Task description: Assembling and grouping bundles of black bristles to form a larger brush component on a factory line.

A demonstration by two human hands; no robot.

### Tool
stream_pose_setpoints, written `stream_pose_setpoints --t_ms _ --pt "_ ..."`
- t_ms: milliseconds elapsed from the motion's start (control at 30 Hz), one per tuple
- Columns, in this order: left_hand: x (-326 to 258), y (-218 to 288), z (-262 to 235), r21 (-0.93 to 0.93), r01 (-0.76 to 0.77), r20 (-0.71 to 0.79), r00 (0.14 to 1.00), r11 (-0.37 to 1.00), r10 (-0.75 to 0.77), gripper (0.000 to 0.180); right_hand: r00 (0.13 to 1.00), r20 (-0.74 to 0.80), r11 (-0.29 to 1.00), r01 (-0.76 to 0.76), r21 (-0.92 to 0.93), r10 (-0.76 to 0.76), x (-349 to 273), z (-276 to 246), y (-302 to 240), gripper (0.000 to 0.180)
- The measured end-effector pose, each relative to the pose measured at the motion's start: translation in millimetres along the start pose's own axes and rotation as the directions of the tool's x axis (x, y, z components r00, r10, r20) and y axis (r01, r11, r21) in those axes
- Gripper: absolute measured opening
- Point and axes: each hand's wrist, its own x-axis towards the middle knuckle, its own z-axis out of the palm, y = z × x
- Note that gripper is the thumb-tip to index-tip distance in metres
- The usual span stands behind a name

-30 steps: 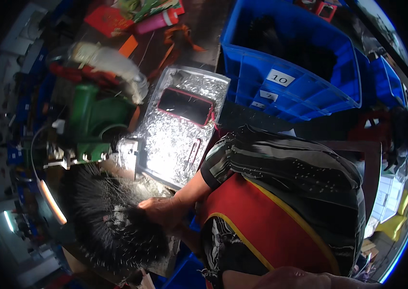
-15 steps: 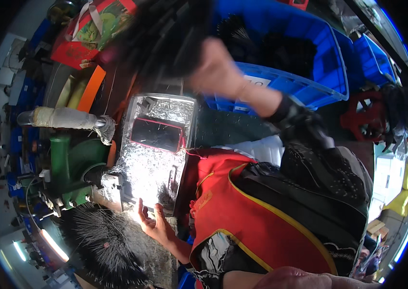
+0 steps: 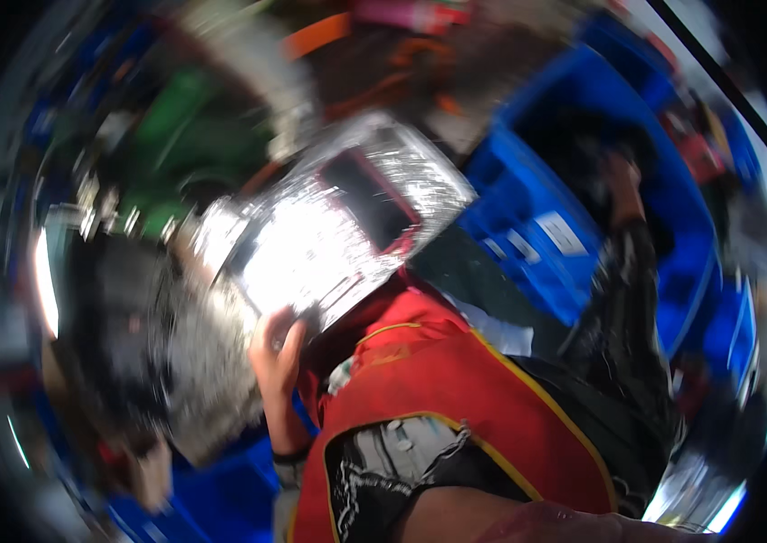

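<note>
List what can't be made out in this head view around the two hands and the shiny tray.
- Right hand: it reaches into the blue bin; what it grips is hidden in the dark, blurred contents.
- Left hand: at the near edge of the silvery tray; motion blur hides whether it grips or only touches.
- Dark bristly mass: smeared, its kind unclear.
- Green thing: blurred beyond telling.

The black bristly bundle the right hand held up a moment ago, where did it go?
The right hand swung down into the big blue plastic bin; blur hides whether the bundle is there. The left hand stayed at the near edge of the shiny silver metal plate.
</note>
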Motion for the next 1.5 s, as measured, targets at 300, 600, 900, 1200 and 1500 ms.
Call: stream_pose_setpoints --t_ms 300,600,900,1200,1500 --pt "-17.8 7.3 -47.3 -0.19 -0.034 -0.171 0.985 0.981 0.001 0.022 0.887 -0.058 0.689 0.396 0.607 -0.459 12.0 44.0 67.4 0.031" --pt "-28.4 -44.4 -112.6 -0.559 0.02 -0.431 0.847 0.829 -0.311 0.024 0.94 0.146 0.939 -0.325 0.116 0.307 -24.8 -31.9 -61.2 0.035" --pt "30.1 -72.0 -172.5 -0.589 -0.086 -0.531 0.791 0.804 -0.304 0.031 0.933 -0.316 0.759 0.331 0.561 -0.173 -181.2 -96.7 -287.8 0.027" --pt "174.5 -85.8 -213.6 -0.159 0.241 -0.85 0.46 0.957 -0.257 0.078 0.202 -0.347 -0.183 0.559 0.809 -0.916 -319.1 -22.6 -518.3 0.012" --pt "178.8 -64.6 -222.4 -0.073 0.435 -0.835 0.466 0.898 -0.293 0.097 0.123 -0.213 -0.096 0.606 0.789 -0.969 -354.8 -54.2 -690.6 0.015"
